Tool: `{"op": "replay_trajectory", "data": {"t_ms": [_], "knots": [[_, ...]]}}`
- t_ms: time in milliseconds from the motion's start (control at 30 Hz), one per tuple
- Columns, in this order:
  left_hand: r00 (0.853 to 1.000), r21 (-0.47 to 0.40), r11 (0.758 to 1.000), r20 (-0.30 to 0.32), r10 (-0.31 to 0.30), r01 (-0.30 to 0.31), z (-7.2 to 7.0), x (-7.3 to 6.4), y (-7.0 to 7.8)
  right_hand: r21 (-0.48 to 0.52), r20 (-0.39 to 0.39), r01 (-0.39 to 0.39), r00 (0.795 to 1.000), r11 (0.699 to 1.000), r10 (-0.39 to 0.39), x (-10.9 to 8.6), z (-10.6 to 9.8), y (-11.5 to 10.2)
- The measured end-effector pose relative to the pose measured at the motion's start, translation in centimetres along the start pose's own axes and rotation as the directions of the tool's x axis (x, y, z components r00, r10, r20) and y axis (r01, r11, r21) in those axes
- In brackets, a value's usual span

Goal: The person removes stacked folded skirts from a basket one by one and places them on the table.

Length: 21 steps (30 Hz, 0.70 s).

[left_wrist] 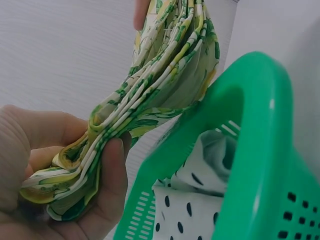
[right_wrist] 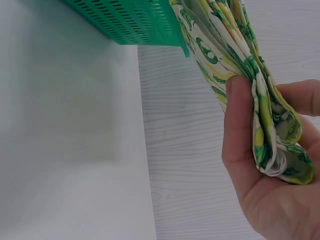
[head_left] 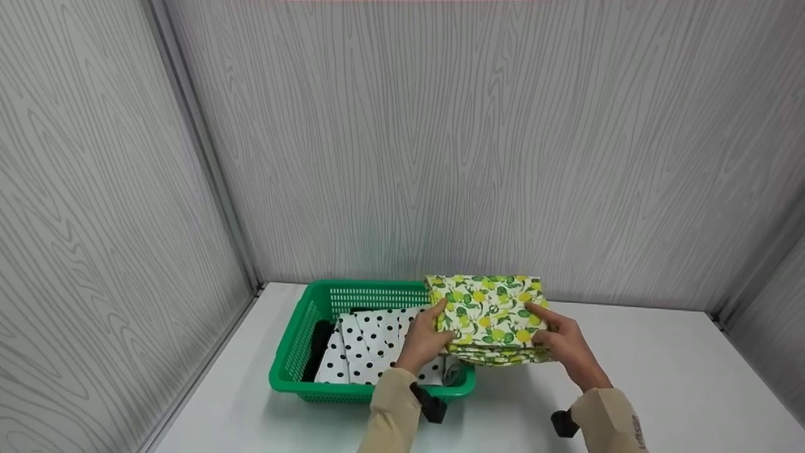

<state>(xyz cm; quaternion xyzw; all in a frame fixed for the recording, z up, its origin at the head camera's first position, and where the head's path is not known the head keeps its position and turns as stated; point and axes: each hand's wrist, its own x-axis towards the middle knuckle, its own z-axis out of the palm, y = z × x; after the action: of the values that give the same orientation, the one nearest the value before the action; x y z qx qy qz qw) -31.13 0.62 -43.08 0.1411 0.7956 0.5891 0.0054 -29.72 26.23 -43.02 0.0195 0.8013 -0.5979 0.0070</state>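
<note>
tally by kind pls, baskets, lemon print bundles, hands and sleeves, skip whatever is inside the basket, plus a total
Baskets: 1, the green basket
Lemon-print bundles: 1, the folded lemon-print cloth bundle held by both hands
Hands: 2, left hand and right hand
Sleeves: 2, left sleeve and right sleeve
Total: 6

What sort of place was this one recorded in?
Probably a small work booth rather than a lived-in room, though I can't be certain: grey wood-patterned walls stand on three sides of a plain white table, which holds a green basket of dotted cloth.
</note>
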Motion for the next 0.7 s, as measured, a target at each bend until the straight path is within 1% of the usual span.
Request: {"op": "replay_trajectory", "data": {"t_ms": [100,333,433,567,700], "knots": [[1.000,0.019,1.000,-0.012,-0.015,0.016,0.7,0.3,0.1,-0.021,-0.005,0.001,1.000,1.000,-0.001,0.2,-0.6,0.3],[0.999,0.028,0.999,0.022,-0.031,0.030,2.4,0.9,0.6,-0.063,-0.025,-0.003,1.000,0.998,0.001,0.4,-2.2,1.1],[0.999,0.032,0.999,0.019,-0.038,0.038,3.3,1.1,0.8,-0.078,-0.036,-0.006,0.999,0.997,0.003,0.4,-2.9,1.3],[0.999,0.061,0.997,-0.002,-0.053,0.053,4.7,1.4,1.1,-0.105,-0.058,-0.028,0.998,0.994,0.022,0.3,-3.7,1.7],[0.998,0.080,0.994,0.009,-0.069,0.068,5.8,1.5,1.3,-0.130,-0.082,-0.058,0.995,0.990,0.048,0.3,-4.3,2.3]]}}
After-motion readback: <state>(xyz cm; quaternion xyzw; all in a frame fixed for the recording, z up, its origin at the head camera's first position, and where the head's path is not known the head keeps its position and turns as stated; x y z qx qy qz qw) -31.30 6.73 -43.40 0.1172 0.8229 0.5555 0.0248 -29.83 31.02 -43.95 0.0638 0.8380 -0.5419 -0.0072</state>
